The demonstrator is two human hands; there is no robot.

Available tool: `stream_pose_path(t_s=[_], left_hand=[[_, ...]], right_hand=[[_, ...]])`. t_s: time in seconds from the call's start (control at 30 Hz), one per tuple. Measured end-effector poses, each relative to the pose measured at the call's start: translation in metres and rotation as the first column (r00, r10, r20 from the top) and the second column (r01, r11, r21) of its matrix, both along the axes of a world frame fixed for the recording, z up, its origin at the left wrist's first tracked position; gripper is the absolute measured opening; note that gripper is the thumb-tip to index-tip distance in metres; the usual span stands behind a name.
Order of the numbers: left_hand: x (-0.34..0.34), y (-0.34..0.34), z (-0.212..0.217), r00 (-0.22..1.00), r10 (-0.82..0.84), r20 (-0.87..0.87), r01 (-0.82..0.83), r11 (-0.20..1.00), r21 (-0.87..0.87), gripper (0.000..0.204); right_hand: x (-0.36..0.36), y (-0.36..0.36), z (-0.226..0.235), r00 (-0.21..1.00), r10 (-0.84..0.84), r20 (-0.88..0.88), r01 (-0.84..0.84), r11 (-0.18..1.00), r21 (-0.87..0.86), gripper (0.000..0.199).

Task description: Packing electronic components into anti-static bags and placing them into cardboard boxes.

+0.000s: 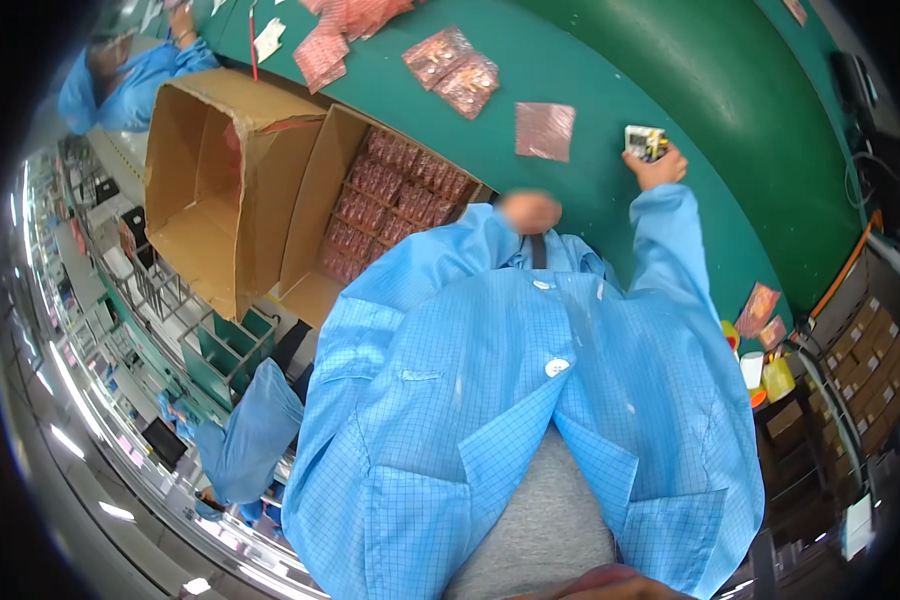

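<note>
My right hand [660,172] is closed around a small white, black and yellow electrical component [646,143], out over the green worktop. Its exact kind is too small to make out. My left hand [530,212] is close in front of my chest, near the worktop's near edge, its fingers smeared by motion. Between and beyond the two hands a flat pink bubble-wrap pouch [545,131] lies on the worktop. Farther left are filled bubble-wrap pouches [452,72] with small parts showing through.
An open cardboard box [375,205] with rows of pink-wrapped packs stands left of me, beside a bigger empty carton [195,190]. A green belt [760,110] curves along the far right. Co-workers in blue [135,85] are at the left. Yellow containers [777,380] stand at the right.
</note>
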State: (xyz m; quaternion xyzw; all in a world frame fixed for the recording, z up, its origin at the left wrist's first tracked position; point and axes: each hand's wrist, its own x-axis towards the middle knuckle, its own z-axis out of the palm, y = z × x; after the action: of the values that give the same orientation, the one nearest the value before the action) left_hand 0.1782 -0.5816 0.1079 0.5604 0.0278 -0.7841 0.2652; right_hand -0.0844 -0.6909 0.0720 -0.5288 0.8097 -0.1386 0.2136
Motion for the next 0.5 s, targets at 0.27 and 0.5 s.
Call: stream_pose_path(t_s=[0.27,0.5], left_hand=[[-0.023,-0.074,-0.019,0.307,0.423,0.853,0.784,0.396,-0.478,0.017],[-0.023,-0.09,-0.043,0.227,0.065,0.972,0.912,0.335,-0.236,0.015]], right_hand=[[-0.028,0.098,0.007,0.997,0.006,-0.079,0.007,0.988,0.154,0.098],[-0.061,0.116,-0.025,0.951,-0.078,0.299,0.043,0.991,0.123,0.065]])
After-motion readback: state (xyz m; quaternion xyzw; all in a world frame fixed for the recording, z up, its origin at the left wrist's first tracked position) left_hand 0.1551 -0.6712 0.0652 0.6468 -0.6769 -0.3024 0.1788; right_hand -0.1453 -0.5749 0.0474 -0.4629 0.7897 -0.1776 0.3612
